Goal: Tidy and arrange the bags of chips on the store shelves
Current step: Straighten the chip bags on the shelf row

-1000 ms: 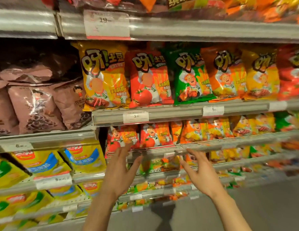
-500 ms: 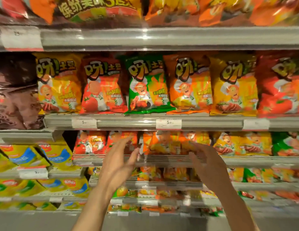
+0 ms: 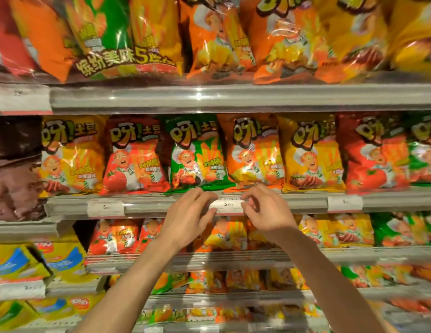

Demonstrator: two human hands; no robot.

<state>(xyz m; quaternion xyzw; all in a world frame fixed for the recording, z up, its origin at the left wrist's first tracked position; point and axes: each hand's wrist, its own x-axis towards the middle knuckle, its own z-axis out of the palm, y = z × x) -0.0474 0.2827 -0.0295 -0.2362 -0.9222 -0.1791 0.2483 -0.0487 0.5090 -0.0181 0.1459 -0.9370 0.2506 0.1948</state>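
A row of upright chip bags stands on the middle shelf: yellow (image 3: 72,155), red (image 3: 134,157), green (image 3: 197,155), orange (image 3: 254,152), another yellow (image 3: 310,152) and another red (image 3: 375,155). My left hand (image 3: 188,217) and my right hand (image 3: 267,210) are raised to the shelf's front rail (image 3: 149,204), just under the green and orange bags. Their fingers curl at either end of a white price tag (image 3: 226,204) on the rail. Neither hand holds a bag.
Larger multipacks (image 3: 209,37) fill the shelf above. Smaller bags (image 3: 113,236) line the shelf below, with further rows beneath. Brown bags (image 3: 15,169) and yellow-blue bags (image 3: 19,260) sit in the left bay. More price tags (image 3: 345,203) are clipped along the rail.
Both hands rose from in front of the lower shelves to the middle shelf's rail and came closer together at the price tag. The view tilted upward and to the right.
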